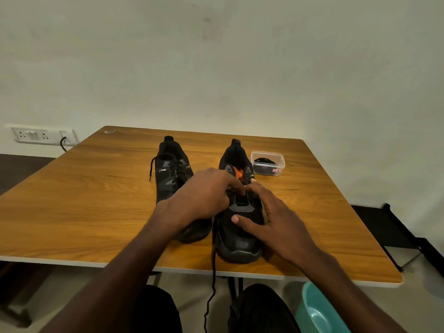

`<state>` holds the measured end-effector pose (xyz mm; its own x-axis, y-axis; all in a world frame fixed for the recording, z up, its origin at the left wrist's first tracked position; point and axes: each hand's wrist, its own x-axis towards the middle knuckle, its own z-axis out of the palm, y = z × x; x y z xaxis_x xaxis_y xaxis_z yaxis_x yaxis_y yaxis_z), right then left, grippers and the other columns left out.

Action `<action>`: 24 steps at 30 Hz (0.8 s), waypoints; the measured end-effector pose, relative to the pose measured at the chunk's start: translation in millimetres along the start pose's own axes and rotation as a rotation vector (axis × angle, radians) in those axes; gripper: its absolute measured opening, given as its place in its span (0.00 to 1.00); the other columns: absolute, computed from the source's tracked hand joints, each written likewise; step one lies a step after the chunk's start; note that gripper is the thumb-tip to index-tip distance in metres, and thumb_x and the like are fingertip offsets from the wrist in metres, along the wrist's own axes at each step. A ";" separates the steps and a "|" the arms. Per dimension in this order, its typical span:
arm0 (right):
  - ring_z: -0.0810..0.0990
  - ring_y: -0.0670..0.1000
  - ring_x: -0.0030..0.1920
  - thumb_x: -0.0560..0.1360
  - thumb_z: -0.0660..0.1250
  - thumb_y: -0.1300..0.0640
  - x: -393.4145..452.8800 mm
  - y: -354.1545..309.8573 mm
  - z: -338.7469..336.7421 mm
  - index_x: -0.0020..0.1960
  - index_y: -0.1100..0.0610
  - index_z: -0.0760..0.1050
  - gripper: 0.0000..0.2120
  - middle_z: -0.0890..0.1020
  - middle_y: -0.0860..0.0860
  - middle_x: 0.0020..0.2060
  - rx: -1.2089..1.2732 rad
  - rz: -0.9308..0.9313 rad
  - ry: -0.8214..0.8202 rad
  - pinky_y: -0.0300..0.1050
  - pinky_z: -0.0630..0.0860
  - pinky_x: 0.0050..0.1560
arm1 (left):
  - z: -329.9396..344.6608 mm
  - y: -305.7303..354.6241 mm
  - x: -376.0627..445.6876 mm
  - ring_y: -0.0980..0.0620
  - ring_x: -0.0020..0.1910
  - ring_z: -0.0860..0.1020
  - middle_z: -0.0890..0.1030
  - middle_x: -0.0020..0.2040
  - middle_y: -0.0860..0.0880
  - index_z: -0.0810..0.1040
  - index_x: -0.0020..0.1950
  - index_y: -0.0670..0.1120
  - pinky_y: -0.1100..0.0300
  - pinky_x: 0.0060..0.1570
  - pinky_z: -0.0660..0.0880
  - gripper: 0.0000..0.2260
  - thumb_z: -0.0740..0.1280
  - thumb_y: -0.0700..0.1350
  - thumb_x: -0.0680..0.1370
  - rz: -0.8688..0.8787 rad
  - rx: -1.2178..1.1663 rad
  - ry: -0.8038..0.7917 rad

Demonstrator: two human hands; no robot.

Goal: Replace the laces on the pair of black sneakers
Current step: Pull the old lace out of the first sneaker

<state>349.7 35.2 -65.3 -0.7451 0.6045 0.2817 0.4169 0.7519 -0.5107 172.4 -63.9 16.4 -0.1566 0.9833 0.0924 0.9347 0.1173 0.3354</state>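
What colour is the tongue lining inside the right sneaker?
Orange, showing in the opening of the right sneaker; seen best in the head view.

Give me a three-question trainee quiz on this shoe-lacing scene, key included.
1. True or false: the left sneaker is laced.
2. Which sneaker do both hands work on?
3. What hangs off the table's near edge: A) a black lace B) a sock C) a cable?

Key: 1 true. 2 the right sneaker, left hand and right hand at its eyelets. 3 A, the black lace.
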 end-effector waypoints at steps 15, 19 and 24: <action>0.67 0.43 0.75 0.71 0.63 0.23 0.9 -2.6 -1.8 0.77 0.33 0.58 0.39 0.57 0.35 0.81 0.007 0.016 -0.020 0.44 0.72 0.62 | -3.2 -0.4 -0.1 0.50 0.47 0.80 0.81 0.53 0.48 0.81 0.63 0.49 0.53 0.48 0.81 0.12 0.66 0.48 0.82 -0.092 0.152 0.066; 0.68 0.41 0.73 0.71 0.64 0.24 0.9 -3.1 -2.0 0.76 0.33 0.59 0.38 0.58 0.34 0.80 0.028 0.010 -0.019 0.39 0.70 0.57 | 8.9 2.2 3.2 0.51 0.43 0.78 0.81 0.48 0.49 0.82 0.56 0.49 0.56 0.42 0.75 0.07 0.65 0.46 0.82 -0.138 0.145 0.156; 0.69 0.43 0.73 0.70 0.63 0.23 1.2 -2.1 -2.1 0.76 0.33 0.59 0.38 0.59 0.35 0.81 0.046 0.016 -0.028 0.43 0.75 0.60 | 5.0 2.9 1.2 0.52 0.51 0.81 0.84 0.60 0.51 0.84 0.60 0.58 0.56 0.52 0.81 0.12 0.64 0.45 0.84 -0.157 0.096 0.124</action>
<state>349.1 34.8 -62.1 -0.7533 0.6080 0.2508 0.4046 0.7290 -0.5521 176.6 -61.7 12.8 -0.3353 0.9279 0.1628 0.9209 0.2864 0.2643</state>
